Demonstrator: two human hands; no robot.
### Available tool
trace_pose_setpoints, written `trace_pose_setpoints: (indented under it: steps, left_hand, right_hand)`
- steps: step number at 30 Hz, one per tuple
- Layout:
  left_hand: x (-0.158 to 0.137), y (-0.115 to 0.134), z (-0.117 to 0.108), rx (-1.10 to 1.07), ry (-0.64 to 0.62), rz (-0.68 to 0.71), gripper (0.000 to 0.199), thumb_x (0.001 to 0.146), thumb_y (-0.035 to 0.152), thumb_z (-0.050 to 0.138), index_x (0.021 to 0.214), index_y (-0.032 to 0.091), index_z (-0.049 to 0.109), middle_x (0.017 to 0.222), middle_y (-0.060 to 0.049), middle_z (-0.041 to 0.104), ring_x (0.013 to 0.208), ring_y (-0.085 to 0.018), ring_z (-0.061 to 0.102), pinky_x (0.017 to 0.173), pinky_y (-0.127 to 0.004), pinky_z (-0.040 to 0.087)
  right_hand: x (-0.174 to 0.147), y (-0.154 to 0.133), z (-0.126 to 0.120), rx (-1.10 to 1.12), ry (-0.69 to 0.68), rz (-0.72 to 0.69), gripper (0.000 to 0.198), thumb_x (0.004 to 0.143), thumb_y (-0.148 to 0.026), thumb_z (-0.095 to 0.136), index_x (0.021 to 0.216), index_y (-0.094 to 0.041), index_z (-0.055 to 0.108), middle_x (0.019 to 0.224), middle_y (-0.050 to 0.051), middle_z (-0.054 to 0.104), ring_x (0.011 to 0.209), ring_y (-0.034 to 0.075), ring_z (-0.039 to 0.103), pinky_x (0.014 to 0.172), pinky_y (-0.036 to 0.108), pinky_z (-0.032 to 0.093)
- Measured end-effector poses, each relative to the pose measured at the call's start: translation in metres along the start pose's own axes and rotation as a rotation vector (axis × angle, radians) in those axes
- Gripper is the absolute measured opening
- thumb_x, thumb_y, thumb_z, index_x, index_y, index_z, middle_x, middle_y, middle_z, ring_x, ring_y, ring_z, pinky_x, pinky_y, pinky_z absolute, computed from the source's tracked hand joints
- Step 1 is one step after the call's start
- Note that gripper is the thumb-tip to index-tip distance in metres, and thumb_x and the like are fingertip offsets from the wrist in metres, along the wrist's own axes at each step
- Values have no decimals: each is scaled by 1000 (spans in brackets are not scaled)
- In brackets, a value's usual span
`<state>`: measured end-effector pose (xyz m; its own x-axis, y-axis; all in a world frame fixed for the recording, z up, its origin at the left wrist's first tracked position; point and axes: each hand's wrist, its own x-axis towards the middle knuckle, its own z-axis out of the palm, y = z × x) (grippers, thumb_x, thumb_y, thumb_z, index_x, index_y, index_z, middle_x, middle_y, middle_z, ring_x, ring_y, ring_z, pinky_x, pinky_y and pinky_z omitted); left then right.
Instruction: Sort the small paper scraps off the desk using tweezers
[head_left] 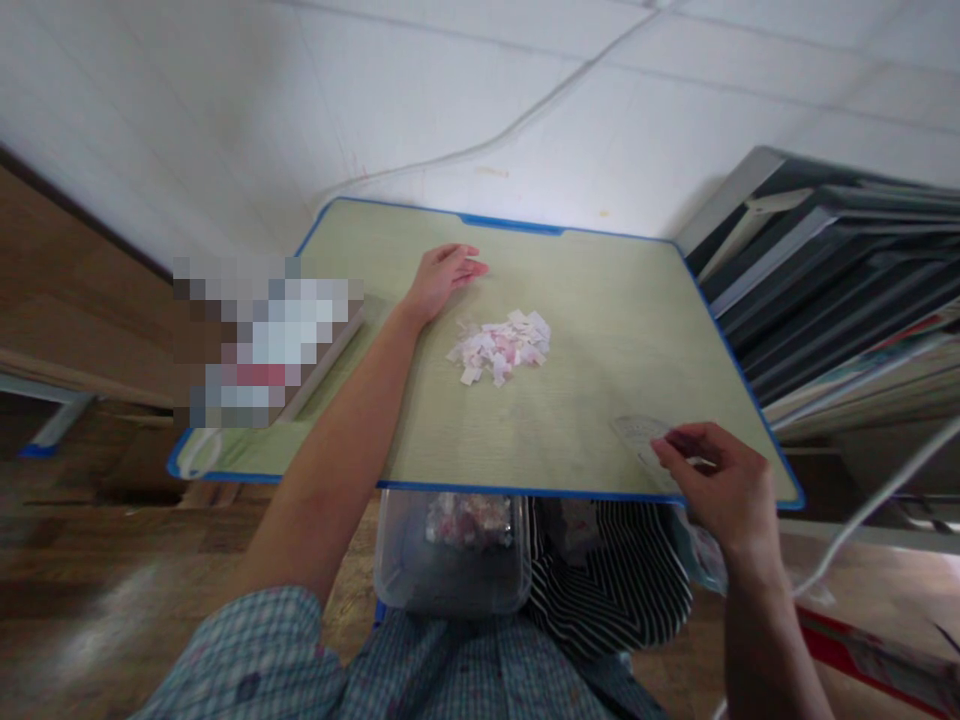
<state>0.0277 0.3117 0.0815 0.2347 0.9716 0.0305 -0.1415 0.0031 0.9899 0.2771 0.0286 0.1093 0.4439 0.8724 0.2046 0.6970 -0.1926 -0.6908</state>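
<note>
A heap of small white and pinkish paper scraps point(501, 346) lies near the middle of the pale green table point(592, 290). Just beyond the heap, to its upper left, is my left hand point(445, 282), palm turned inward, fingers apart and nothing in them. Near the table's right front edge my right hand point(716, 480) pinches a clear protractor point(637, 440) between thumb and fingers. The protractor's curved side points left; my fingers hide part of it. Whether it rests on the table I cannot tell.
A pixelated box-like object point(300, 340) sits on the table's left side. Below the front edge are a clear plastic bin point(405, 560) with crumpled contents and a black-and-white striped cloth point(622, 590). Dark folders point(832, 250) are stacked at the right; a white wall point(450, 100) stands behind.
</note>
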Motion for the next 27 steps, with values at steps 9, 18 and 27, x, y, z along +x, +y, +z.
trace_pose_setpoints:
  steps: [9, 18, 27]
  left_hand:
    - [0, 3, 2, -14, 11, -16, 18, 89, 22, 40, 84, 15, 56, 68, 0, 67, 75, -9, 66, 79, -22, 49]
    - [-2, 5, 4, -25, 28, -37, 17, 89, 21, 41, 83, 15, 56, 67, 0, 66, 71, -8, 65, 79, -21, 48]
    - [-2, 4, 3, -41, 28, -32, 17, 88, 21, 42, 82, 15, 57, 67, -1, 66, 73, -9, 65, 79, -21, 48]
  right_hand:
    - [7, -16, 28, 12, -119, 109, 25, 66, -43, 60, 61, -19, 52, 44, 0, 56, 38, 13, 49, 41, 25, 35]
    - [-2, -49, 69, 36, -237, 17, 22, 72, -37, 57, 62, -20, 48, 46, -3, 52, 41, 11, 44, 45, 24, 32]
    - [-5, -82, 97, 80, -313, -65, 20, 72, -28, 58, 59, -20, 45, 47, -4, 53, 43, 10, 46, 47, 23, 32]
